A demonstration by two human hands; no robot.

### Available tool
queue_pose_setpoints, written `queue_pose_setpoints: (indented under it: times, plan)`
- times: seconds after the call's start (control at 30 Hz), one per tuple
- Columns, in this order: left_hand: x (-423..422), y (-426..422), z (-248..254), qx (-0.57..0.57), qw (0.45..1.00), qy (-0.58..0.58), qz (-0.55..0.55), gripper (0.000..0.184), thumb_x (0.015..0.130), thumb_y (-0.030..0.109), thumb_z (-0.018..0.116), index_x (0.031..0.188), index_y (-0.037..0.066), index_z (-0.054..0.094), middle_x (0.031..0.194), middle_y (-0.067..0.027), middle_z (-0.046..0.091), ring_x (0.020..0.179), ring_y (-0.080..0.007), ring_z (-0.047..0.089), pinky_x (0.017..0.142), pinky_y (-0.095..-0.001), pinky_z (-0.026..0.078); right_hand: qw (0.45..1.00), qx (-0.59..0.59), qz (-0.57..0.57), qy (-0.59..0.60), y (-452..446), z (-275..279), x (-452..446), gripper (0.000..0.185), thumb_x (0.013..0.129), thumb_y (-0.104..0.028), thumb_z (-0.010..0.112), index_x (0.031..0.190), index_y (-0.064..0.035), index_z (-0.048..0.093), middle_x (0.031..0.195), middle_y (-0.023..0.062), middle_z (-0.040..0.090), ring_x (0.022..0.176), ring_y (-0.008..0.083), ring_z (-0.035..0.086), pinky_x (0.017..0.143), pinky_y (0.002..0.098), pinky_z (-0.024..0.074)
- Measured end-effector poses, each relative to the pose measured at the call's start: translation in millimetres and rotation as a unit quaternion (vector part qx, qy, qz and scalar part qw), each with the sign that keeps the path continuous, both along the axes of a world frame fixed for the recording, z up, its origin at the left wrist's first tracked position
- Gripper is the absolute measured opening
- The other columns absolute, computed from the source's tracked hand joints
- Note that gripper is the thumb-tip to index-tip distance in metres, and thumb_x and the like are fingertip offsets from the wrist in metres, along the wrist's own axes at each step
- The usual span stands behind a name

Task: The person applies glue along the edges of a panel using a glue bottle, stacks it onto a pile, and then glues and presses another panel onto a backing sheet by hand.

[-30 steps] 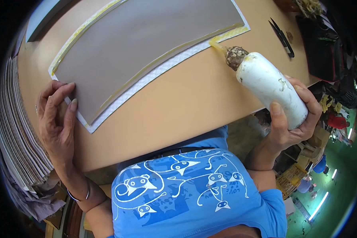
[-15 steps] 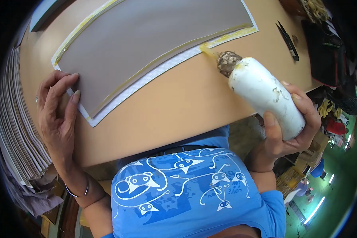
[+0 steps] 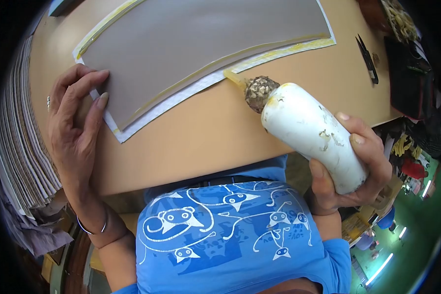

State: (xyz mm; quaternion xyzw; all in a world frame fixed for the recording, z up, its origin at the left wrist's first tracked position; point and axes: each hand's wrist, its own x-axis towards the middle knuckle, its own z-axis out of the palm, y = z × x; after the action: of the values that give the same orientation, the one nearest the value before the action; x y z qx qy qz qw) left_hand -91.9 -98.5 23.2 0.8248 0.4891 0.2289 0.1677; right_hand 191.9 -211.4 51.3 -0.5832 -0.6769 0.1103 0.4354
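Note:
A grey-brown curved panel (image 3: 196,44) with a white backing border (image 3: 156,113) lies flat on the table. Yellowish glue lines its far left edge and the right part of its near border. My right hand (image 3: 353,161) grips a white glue bottle (image 3: 311,132), tilted down to the left. The bottle's neck is crusted, and its yellow nozzle (image 3: 235,78) is at the near border, seemingly touching it. My left hand (image 3: 80,108) rests at the panel's left edge, with the index finger and thumb apart on its surface.
A tall stack of sheets (image 3: 22,132) stands left of the table (image 3: 181,147). Black tweezers (image 3: 366,59) lie at the right, near a black item (image 3: 404,78). Beyond the table's right end are a green floor (image 3: 412,235) and other people.
My right hand has moved the bottle left, with the nozzle sliding along the near border. In view, the panel, my left hand and the table sit slightly farther right and up.

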Motion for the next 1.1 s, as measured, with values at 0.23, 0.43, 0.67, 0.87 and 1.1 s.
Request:
queue_pose_setpoints:
  times: [0.23, 0.43, 0.67, 0.87, 1.1]
  plan:
    - [-0.9, 0.3, -0.7, 0.0, 1.0, -0.008, -0.002, 0.025, 0.071, 0.0, 0.058, 0.096, 0.006, 0.061, 0.101, -0.0068, 0.054, 0.096, -0.0209, 0.052, 0.081, -0.0301, 0.042, 0.999, -0.007, -0.018, -0.045, 1.6, 3.9, -1.1, 0.05, 0.062, -0.013, 0.073, 0.1, -0.0082, 0.041, 0.093, 0.0201, 0.055, 0.082, 0.0253, 0.057, 0.071, 0.0332, 0.0491]
    - [-0.3, 0.6, -0.7, 0.011, 1.0, -0.003, -0.002, 0.025, 0.071, -0.001, 0.058, 0.094, 0.006, 0.061, 0.1, -0.007, 0.054, 0.094, -0.0209, 0.053, 0.08, -0.03, 0.042, 0.998, -0.048, 0.017, -0.046, -1.8, 7.9, -11.4, 0.049, 0.068, -0.021, 0.07, 0.104, -0.008, 0.039, 0.095, 0.0216, 0.053, 0.087, 0.0272, 0.054, 0.078, 0.037, 0.0457]
    - [-1.5, 1.6, -1.9, 0.012, 0.999, -0.03, -0.018, 0.024, 0.071, 0.0, 0.058, 0.094, 0.005, 0.062, 0.099, -0.0068, 0.054, 0.094, -0.0207, 0.053, 0.081, -0.0302, 0.042, 0.997, -0.03, 0.03, -0.065, 1.0, 6.4, -9.6, 0.049, 0.068, -0.021, 0.07, 0.104, -0.0078, 0.039, 0.094, 0.0208, 0.054, 0.085, 0.0263, 0.055, 0.074, 0.0343, 0.0468]
    - [-2.3, 1.4, -2.9, 0.014, 0.999, -0.034, -0.018, 0.023, 0.071, 0.002, 0.059, 0.093, 0.006, 0.062, 0.098, -0.0072, 0.054, 0.094, -0.0206, 0.053, 0.081, -0.0308, 0.043, 0.993, -0.048, 0.084, -0.064, 3.5, 10.1, -21.5, 0.05, 0.069, -0.017, 0.068, 0.106, -0.0056, 0.036, 0.096, 0.023, 0.052, 0.085, 0.0266, 0.055, 0.072, 0.0329, 0.0482]
    - [-3.4, 2.0, -2.4, -0.001, 0.999, -0.031, -0.021, 0.023, 0.072, 0.001, 0.058, 0.095, 0.006, 0.062, 0.101, -0.0077, 0.053, 0.097, -0.0198, 0.052, 0.084, -0.0304, 0.041, 0.98, -0.04, 0.186, -0.056, 11.1, 12.1, -22.6, 0.052, 0.07, -0.011, 0.066, 0.108, -0.0003, 0.033, 0.099, 0.0275, 0.048, 0.085, 0.029, 0.056, 0.07, 0.0302, 0.0509]
